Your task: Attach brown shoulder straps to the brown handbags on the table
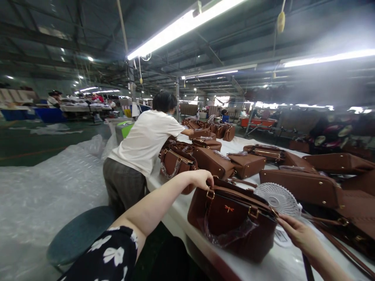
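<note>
A brown handbag [234, 230] stands upright at the near edge of the white-covered table, with an orange dragonfly emblem and gold rings on its front. Its plastic-wrapped handle [231, 236] hangs down over that front. My left hand [202, 179] reaches across to the top left corner, its fingers curled over the rim beside a gold ring. At the opposite top corner, my right hand [293, 228] pinches the bag's edge between thumb and fingers. Just behind the bag, close to my right hand, is a small white fan [277, 197].
Many more brown handbags [299, 185] lie or stand across the table [231, 146]. A co-worker in a white shirt [146, 140] leans over it at the left. A round stool [80, 234] stands by the near left, beside a heap of clear plastic [73, 179].
</note>
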Tool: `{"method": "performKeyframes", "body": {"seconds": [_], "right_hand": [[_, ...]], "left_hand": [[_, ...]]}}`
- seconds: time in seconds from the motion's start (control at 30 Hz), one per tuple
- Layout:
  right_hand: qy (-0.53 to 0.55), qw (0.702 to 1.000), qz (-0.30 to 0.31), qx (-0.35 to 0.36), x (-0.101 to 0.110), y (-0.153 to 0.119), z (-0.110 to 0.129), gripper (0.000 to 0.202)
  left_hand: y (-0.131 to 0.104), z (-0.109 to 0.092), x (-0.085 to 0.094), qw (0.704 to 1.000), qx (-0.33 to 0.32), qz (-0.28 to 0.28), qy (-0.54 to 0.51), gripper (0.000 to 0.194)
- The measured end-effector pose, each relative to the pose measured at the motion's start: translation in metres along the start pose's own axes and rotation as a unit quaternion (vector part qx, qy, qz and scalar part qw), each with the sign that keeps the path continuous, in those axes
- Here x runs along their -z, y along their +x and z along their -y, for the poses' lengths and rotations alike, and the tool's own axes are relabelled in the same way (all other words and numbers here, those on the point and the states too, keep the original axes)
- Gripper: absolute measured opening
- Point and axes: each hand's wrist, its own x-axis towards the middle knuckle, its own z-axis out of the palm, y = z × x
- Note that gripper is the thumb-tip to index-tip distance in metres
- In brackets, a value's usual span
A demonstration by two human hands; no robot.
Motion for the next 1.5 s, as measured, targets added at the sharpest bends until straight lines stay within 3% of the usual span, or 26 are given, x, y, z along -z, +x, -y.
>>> {"method": "performKeyframes", "body": {"seconds": [0.1, 0.2, 0.53, 0.7, 0.8, 0.9, 1.1, 1.2, 1.3, 1.4, 1.5], "right_hand": [[0.083, 0.994, 0.043, -0.049, -0.003, 0.000, 0.002, 0.039], [0.116, 0.990, 0.041, -0.070, -0.007, 0.001, -0.001, 0.037], [0.104, 0.991, 0.038, -0.072, -0.011, 0.002, -0.012, 0.039], [0.106, 0.992, 0.030, -0.067, -0.010, 0.001, -0.012, 0.040], [0.106, 0.992, 0.026, -0.062, -0.010, 0.000, -0.008, 0.038], [0.111, 0.991, 0.024, -0.066, -0.011, -0.001, -0.005, 0.040], [0.045, 0.997, 0.028, -0.050, -0.002, 0.000, -0.006, 0.047], [-0.027, 0.999, -0.004, 0.023, 0.012, 0.009, 0.023, 0.053], [-0.051, 0.989, -0.038, 0.132, 0.012, 0.023, 0.087, 0.052], [-0.080, 0.972, 0.051, 0.217, -0.017, 0.037, 0.160, 0.039], [-0.081, 0.954, 0.166, 0.238, -0.064, 0.050, 0.206, 0.033]], "left_hand": [[0.000, -0.004, 0.000, 1.000, -0.005, -0.003, 0.020, 0.020], [-0.001, -0.009, -0.004, 0.997, 0.039, -0.037, 0.047, 0.022], [-0.001, -0.011, -0.024, 0.984, 0.102, -0.142, 0.020, 0.013], [-0.003, -0.004, -0.025, 0.988, 0.069, -0.139, -0.005, 0.013], [-0.003, 0.002, -0.022, 0.991, 0.034, -0.111, -0.066, 0.005], [-0.001, 0.007, -0.020, 0.987, 0.033, -0.094, -0.125, 0.011], [-0.003, 0.010, -0.030, 0.970, 0.038, -0.141, -0.193, 0.009], [-0.006, 0.006, -0.042, 0.954, 0.057, -0.215, -0.199, 0.012], [-0.007, 0.002, -0.054, 0.937, 0.097, -0.290, -0.169, 0.016], [-0.009, -0.002, -0.060, 0.930, 0.106, -0.321, -0.140, 0.021], [-0.013, -0.006, -0.062, 0.929, 0.121, -0.332, -0.110, 0.019]]}}
